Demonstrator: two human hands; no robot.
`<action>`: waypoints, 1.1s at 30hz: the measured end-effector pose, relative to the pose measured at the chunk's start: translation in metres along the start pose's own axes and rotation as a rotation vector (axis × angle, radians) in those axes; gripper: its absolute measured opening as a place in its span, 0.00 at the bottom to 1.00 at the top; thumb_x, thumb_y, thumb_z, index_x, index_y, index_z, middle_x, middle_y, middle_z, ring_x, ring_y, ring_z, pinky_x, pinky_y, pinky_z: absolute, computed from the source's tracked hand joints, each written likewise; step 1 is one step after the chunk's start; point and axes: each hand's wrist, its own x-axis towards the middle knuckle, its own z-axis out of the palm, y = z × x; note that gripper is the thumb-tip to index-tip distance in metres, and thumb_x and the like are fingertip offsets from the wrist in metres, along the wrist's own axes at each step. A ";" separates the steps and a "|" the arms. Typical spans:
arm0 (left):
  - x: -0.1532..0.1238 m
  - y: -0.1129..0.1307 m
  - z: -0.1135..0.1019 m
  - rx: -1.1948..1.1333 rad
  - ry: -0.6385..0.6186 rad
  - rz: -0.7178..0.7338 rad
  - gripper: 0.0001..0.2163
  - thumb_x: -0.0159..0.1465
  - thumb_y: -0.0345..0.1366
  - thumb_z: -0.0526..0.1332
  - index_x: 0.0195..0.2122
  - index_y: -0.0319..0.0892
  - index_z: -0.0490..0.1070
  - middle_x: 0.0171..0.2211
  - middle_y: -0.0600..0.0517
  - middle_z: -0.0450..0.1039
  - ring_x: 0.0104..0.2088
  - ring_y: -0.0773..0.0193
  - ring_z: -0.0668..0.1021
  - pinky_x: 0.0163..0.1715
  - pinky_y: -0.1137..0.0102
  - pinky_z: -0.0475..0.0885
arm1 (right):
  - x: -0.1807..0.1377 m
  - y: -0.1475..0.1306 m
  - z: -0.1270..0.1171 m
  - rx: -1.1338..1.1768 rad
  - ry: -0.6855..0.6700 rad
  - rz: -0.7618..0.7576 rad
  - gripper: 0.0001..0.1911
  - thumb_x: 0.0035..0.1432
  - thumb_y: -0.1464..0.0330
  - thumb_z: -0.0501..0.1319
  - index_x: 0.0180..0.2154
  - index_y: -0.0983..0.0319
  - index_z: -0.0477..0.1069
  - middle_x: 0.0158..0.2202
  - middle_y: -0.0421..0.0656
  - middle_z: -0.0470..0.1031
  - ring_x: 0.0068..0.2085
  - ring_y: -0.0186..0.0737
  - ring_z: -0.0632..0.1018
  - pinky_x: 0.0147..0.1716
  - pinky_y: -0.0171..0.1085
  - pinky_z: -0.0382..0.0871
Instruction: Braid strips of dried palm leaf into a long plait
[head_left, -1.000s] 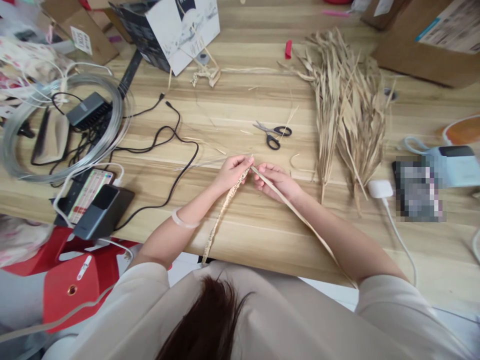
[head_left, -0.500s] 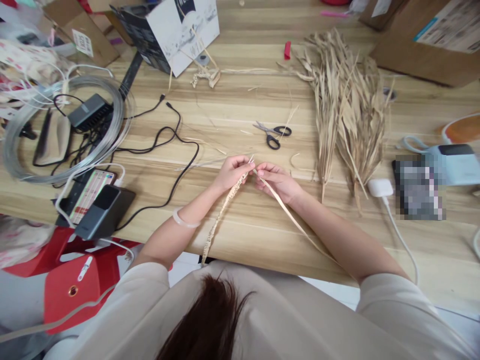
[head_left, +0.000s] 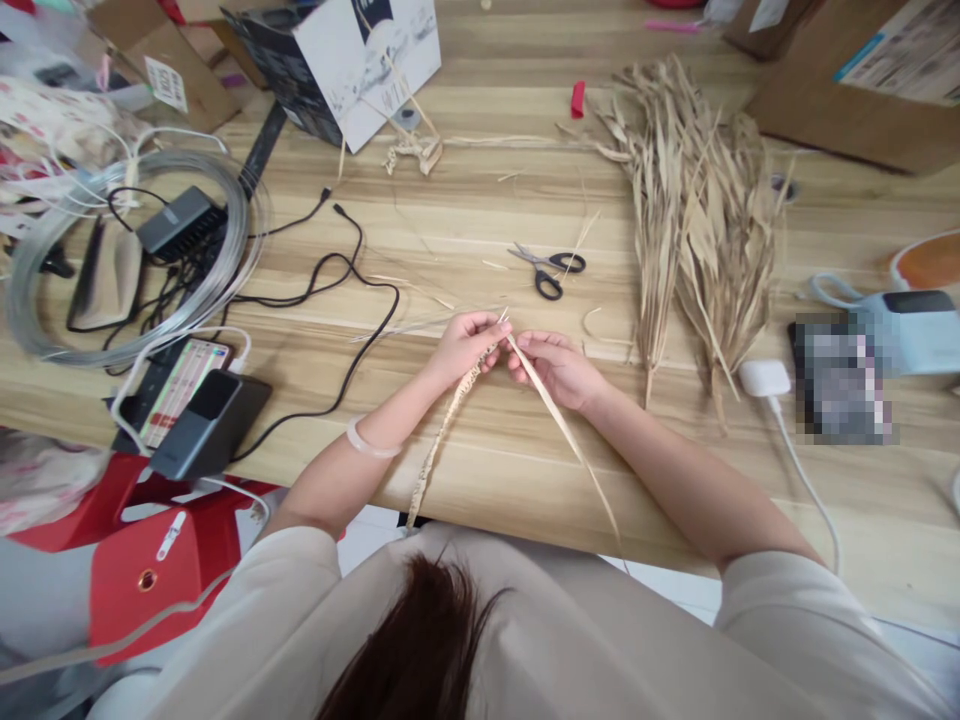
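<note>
My left hand [head_left: 472, 345] pinches the upper end of a pale braided straw strip [head_left: 444, 440], which hangs down to the table's front edge. Thin ends poke up past the fingertips. Close beside it, my right hand [head_left: 556, 368] is closed on a long flat strand of straw [head_left: 562, 425] whose tail slants down and right over the table edge. Where the strand meets the braid is hidden by my fingers. Beyond my hands lie black-handled scissors [head_left: 547, 270]. A bundle of dried leaves [head_left: 682, 210] rests to the right.
At left, a coil of clear tubing or wire [head_left: 251, 260] surrounds a black adapter and cables, near a dark power bank [head_left: 214, 420] and a phone [head_left: 180, 395]. A black-and-white box [head_left: 382, 75] stands behind. On the right are a white charger [head_left: 765, 378] and a cardboard box [head_left: 862, 90].
The strand's tail has swung left, away from my right forearm, and now hangs over the table edge. Both hands stay close together in nearly the same place.
</note>
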 end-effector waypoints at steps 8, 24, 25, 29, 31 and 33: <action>0.002 0.001 -0.001 -0.042 0.023 -0.021 0.15 0.51 0.43 0.69 0.25 0.36 0.68 0.15 0.57 0.66 0.12 0.77 0.65 0.10 0.79 0.57 | -0.003 0.011 0.005 -0.159 0.124 -0.286 0.17 0.43 0.65 0.71 0.36 0.60 0.71 0.28 0.39 0.78 0.26 0.32 0.77 0.29 0.34 0.72; 0.005 -0.003 0.001 -0.071 0.100 -0.011 0.14 0.56 0.44 0.64 0.28 0.36 0.69 0.19 0.56 0.68 0.11 0.77 0.65 0.09 0.78 0.56 | -0.006 0.013 0.010 -0.415 0.392 -0.504 0.07 0.49 0.64 0.67 0.29 0.60 0.73 0.25 0.39 0.74 0.26 0.32 0.73 0.30 0.35 0.68; 0.005 -0.003 0.002 -0.053 0.089 0.001 0.13 0.54 0.42 0.65 0.26 0.36 0.68 0.18 0.57 0.67 0.11 0.78 0.65 0.10 0.79 0.56 | -0.005 0.013 0.008 -0.421 0.403 -0.506 0.07 0.49 0.64 0.67 0.29 0.60 0.73 0.24 0.39 0.74 0.26 0.32 0.73 0.30 0.35 0.68; 0.003 -0.003 0.001 0.024 0.057 0.014 0.13 0.53 0.40 0.67 0.22 0.37 0.66 0.12 0.60 0.61 0.11 0.78 0.63 0.11 0.79 0.55 | -0.002 0.014 0.004 -0.395 0.435 -0.515 0.08 0.48 0.65 0.68 0.28 0.60 0.71 0.25 0.38 0.73 0.26 0.32 0.73 0.30 0.35 0.69; 0.004 -0.003 0.001 0.038 0.063 0.008 0.13 0.53 0.40 0.66 0.22 0.37 0.66 0.12 0.60 0.60 0.11 0.78 0.62 0.11 0.79 0.55 | -0.001 0.014 0.003 -0.371 0.450 -0.529 0.08 0.47 0.65 0.68 0.28 0.59 0.70 0.25 0.38 0.72 0.26 0.33 0.73 0.30 0.35 0.69; 0.005 -0.004 0.000 0.036 0.070 0.003 0.12 0.53 0.39 0.66 0.23 0.37 0.66 0.13 0.59 0.62 0.11 0.78 0.63 0.11 0.79 0.55 | -0.001 0.015 0.002 -0.353 0.453 -0.542 0.08 0.47 0.66 0.68 0.28 0.59 0.70 0.26 0.38 0.72 0.28 0.33 0.73 0.31 0.36 0.69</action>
